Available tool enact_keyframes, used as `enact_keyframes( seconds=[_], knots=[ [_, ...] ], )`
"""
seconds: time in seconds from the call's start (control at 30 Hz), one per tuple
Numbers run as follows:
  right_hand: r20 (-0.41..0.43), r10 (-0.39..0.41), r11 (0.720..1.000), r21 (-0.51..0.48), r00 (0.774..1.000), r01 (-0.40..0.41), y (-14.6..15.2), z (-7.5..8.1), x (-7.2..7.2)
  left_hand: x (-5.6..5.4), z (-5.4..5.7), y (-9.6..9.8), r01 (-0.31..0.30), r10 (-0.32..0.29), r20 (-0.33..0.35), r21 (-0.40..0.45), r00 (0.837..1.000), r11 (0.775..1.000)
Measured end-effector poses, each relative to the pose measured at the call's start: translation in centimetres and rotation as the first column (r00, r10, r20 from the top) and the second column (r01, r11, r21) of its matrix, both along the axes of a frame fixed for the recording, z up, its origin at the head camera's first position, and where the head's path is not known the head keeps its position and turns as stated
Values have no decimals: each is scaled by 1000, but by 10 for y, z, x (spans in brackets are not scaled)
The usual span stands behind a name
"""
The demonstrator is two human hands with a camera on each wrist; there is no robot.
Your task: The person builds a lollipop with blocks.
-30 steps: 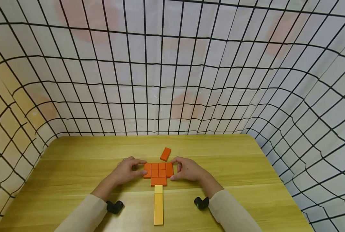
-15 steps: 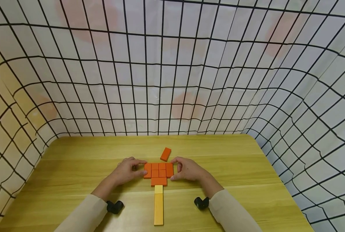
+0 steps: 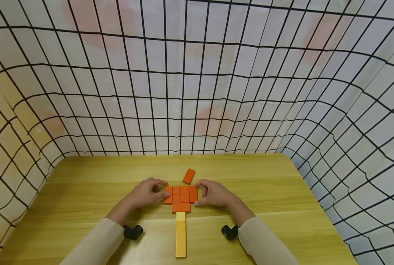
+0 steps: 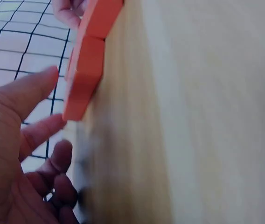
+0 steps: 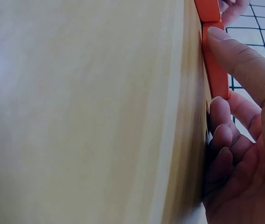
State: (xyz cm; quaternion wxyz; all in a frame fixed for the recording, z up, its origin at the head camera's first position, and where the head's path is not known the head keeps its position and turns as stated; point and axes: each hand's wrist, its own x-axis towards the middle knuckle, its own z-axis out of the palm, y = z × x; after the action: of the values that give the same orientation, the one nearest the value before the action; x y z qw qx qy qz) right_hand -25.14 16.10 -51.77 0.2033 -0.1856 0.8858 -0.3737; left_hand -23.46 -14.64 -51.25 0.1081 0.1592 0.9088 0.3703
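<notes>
Flat orange blocks lie edge to edge mid-table in the head view. Small square ones point(image 3: 176, 198) sit between an upright left block point(image 3: 169, 190) and a right block point(image 3: 193, 194); a crosswise block point(image 3: 181, 208) lies below. My left hand point(image 3: 146, 193) is at the left block, its thumb raised off the side in the left wrist view and its index fingertip by the far corner. With thumb and index finger my right hand point(image 3: 215, 194) pinches the right block's two ends; its other fingers curl inward. Below the crosswise block are a short yellow block point(image 3: 180, 216) and a long one point(image 3: 180, 239).
A loose orange block point(image 3: 188, 176) lies slanted just behind the group. The wooden table point(image 3: 266, 173) stretches to both sides. White sheeting with a black grid point(image 3: 197, 84) walls the back and sides. Black wrist pieces point(image 3: 133, 232) sit at both cuffs.
The left hand shifts slightly, and its thumb moves from the left block's near-left corner to over its left edge. The right hand and the blocks look unchanged.
</notes>
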Motion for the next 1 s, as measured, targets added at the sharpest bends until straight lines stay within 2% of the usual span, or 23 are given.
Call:
enact_keyframes(
  seconds=[0.27,0.43,0.53,0.7,0.83,1.0],
  knots=[
    [7,3,1000,-19,1000,-3,2,0,0,-16,10,32,-88,78,-98,-97,992,991],
    [-3,16,1000,-18,1000,-16,2,-1,0,-28,13,51,-103,93,-103,-90,990,991],
    [-12,22,999,-25,1000,-22,3,-1,0,-32,10,62,-119,109,-104,-96,989,988],
    [-24,26,999,-36,999,-26,3,-1,0,-34,6,79,-175,157,-136,-135,978,975],
    [-22,21,999,-38,1000,-21,2,-2,0,-32,6,89,-242,214,-159,-179,964,954],
    [-19,10,999,-31,1000,-11,1,-3,0,-31,9,95,-287,259,-149,-215,954,934]
  ],
)
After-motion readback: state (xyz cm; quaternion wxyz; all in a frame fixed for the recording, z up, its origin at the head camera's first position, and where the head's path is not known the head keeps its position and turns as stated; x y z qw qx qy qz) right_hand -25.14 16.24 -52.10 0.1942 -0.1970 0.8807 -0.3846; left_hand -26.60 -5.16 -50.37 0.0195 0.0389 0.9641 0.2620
